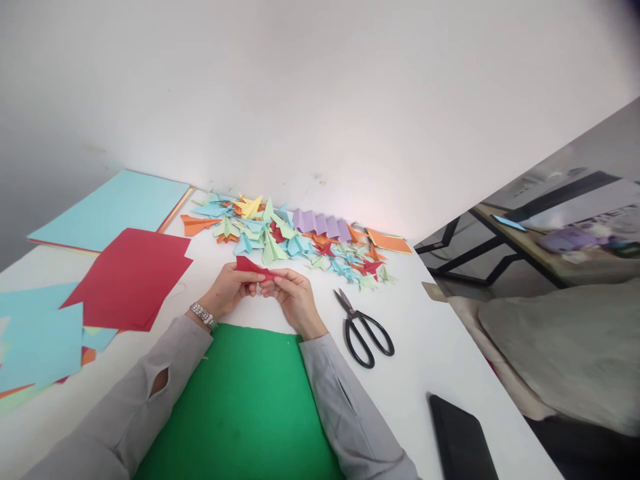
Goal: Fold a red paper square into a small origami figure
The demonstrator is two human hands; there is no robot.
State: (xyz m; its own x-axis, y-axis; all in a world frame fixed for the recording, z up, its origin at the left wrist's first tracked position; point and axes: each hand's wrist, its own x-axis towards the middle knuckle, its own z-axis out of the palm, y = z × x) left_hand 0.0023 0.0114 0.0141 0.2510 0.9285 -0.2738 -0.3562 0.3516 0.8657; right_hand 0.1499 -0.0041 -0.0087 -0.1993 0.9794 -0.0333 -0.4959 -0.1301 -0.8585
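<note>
A small folded piece of red paper (250, 265) is held up between both hands, above the far edge of a green mat (250, 400). My left hand (231, 288), with a metal watch at the wrist, pinches its left part. The fingers of my right hand (293, 293) close on its right end. Just beyond the hands lies a pile of folded paper shapes (273, 250) in several colours, with a purple pleated strip (323, 224) on it. Black-handled scissors (361, 328) rest to the right of my right hand, blades a little apart.
Red sheets (130, 280) lie left of the hands, near loose blue sheets (43, 347). A stack topped with light blue paper (115, 210) sits at the back left. An orange sheet (390, 241) is at the back right, and a black flat object (463, 440) at the near right.
</note>
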